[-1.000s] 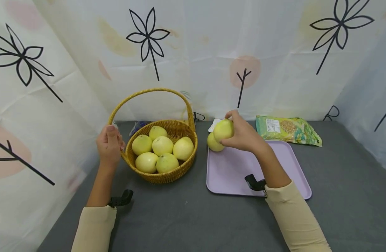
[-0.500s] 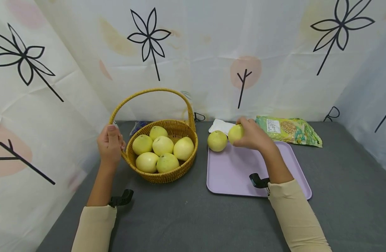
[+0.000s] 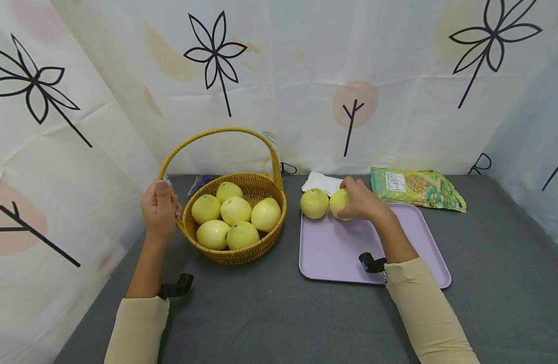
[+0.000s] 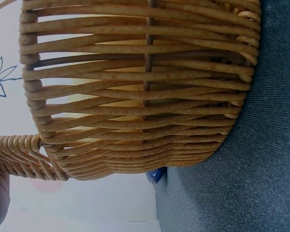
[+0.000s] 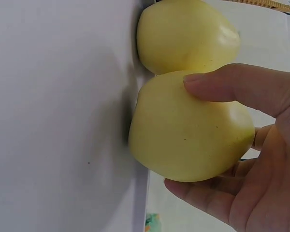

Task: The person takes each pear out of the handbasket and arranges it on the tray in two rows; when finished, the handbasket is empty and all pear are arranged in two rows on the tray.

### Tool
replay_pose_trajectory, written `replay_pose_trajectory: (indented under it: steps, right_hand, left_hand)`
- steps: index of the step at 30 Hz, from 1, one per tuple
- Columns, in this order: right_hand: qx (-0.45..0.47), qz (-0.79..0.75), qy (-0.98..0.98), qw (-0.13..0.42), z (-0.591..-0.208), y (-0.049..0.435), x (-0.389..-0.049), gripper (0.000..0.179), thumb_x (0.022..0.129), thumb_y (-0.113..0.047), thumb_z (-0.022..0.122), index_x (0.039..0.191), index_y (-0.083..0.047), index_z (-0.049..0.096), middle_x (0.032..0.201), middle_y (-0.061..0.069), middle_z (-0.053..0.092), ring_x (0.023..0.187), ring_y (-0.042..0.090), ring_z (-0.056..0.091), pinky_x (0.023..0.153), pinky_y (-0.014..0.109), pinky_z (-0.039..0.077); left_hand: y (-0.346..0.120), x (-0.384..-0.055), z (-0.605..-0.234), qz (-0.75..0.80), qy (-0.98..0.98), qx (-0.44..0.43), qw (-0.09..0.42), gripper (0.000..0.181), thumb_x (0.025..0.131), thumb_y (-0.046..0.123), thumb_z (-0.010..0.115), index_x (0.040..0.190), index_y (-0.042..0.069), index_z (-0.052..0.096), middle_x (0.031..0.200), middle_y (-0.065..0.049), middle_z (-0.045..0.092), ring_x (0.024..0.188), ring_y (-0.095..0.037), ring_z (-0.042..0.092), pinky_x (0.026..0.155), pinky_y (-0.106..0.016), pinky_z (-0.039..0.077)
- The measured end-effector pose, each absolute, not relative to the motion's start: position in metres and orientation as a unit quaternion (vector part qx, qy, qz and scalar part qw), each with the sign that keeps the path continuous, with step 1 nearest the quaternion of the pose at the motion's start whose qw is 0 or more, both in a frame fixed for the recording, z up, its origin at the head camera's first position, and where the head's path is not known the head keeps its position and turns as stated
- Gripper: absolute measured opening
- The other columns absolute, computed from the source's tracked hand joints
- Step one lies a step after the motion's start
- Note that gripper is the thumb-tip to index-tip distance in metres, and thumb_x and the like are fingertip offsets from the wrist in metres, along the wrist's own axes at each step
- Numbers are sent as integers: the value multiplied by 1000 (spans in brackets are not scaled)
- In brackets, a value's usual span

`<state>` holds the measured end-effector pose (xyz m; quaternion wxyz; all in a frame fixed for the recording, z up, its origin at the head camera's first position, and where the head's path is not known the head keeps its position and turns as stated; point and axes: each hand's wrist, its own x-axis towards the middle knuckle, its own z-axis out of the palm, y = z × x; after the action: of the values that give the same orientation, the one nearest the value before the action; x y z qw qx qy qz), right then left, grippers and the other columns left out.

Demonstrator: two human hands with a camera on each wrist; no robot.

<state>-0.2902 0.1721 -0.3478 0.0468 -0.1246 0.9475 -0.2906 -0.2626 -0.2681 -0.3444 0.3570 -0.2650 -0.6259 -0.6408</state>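
Note:
My left hand [image 3: 158, 208] grips the left end of the arched handle of a wicker basket [image 3: 233, 258], which holds several round yellow-green fruits [image 3: 235, 210]. The basket's woven side [image 4: 135, 96] fills most of the left wrist view, standing on the dark cloth. At the far left of a lilac tray [image 3: 338, 253], one similar fruit [image 3: 314, 203] rests at the rim. Beside it my right hand [image 3: 365, 199] holds a second yellow-green fruit [image 5: 188, 130] between thumb and fingers, low over the tray's far edge; contact with the tray is unclear. The two fruits look nearly touching.
Behind the tray lie a green and yellow printed bag [image 3: 417, 188] and a crumpled white piece [image 3: 321, 182]. A dark blue packet [image 3: 199, 183] shows behind the basket. Grey cloth [image 3: 260, 313] covers the table, with patterned white curtains around it.
My right hand has moved the fruit right, from in front of the first fruit to its right side, then slightly lower. The left hand keeps its grip on the basket handle.

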Motion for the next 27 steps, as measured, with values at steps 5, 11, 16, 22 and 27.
replay_pose_trajectory:
  steps: [5, 11, 16, 22, 27]
  right_hand:
    - [-123, -290, 948, 45, -353, 171, -292, 66, 75, -8, 78, 129, 4, 41, 119, 28, 43, 99, 37, 50, 83, 49, 45]
    - [-127, -291, 947, 49, -351, 171, -292, 68, 76, -7, 77, 132, 5, 40, 121, 30, 42, 101, 38, 50, 85, 49, 45]
    - [-146, -295, 943, 52, -349, 172, -292, 68, 77, -4, 75, 134, 6, 41, 128, 32, 41, 107, 39, 47, 90, 53, 44]
    - [-156, -289, 943, 46, -353, 173, -293, 64, 77, -2, 73, 133, 6, 44, 130, 32, 40, 109, 40, 47, 92, 53, 44]
    - [-154, -295, 942, 43, -356, 173, -294, 63, 77, -1, 73, 133, 5, 44, 129, 31, 40, 109, 40, 47, 93, 54, 43]
  left_hand:
    - [-267, -262, -344, -634, -631, -266, 359, 50, 109, 26, 46, 78, -13, 38, 51, -1, 36, 40, -12, 34, 39, -20, 35]
    - [-268, -262, -344, -632, -631, -270, 361, 52, 109, 27, 46, 78, -13, 37, 51, 0, 36, 39, -11, 34, 39, -19, 35]
    - [-268, -262, -344, -629, -633, -270, 362, 52, 109, 27, 46, 78, -13, 37, 52, 0, 36, 40, -11, 33, 40, -19, 35]
    - [-267, -261, -344, -628, -633, -267, 365, 51, 109, 27, 46, 77, -13, 37, 51, 0, 35, 39, -12, 33, 39, -19, 34]
    - [-267, -263, -345, -631, -629, -269, 367, 53, 108, 28, 47, 77, -13, 37, 50, -1, 35, 39, -12, 33, 38, -19, 34]
